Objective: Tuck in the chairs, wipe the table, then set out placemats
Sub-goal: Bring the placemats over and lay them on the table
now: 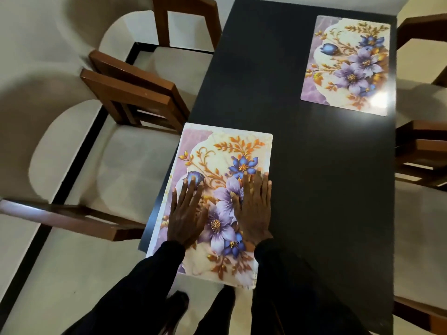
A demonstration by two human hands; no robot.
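A floral placemat [232, 151] with purple and blue flowers lies at the near left corner of the black table [314, 189], its near edge hanging slightly past the table's end. My left hand [186, 213] lies flat on the mat's left half, fingers straight. My right hand [254, 204] presses flat on its right half, fingers together. A second matching placemat [346, 66] lies at the far right of the table.
Wooden chairs [135, 93] stand along the left side of the table, their backs close to its edge. More wooden chairs [423, 151] show at the right edge. The floor [72, 274] is pale tile with a black strip.
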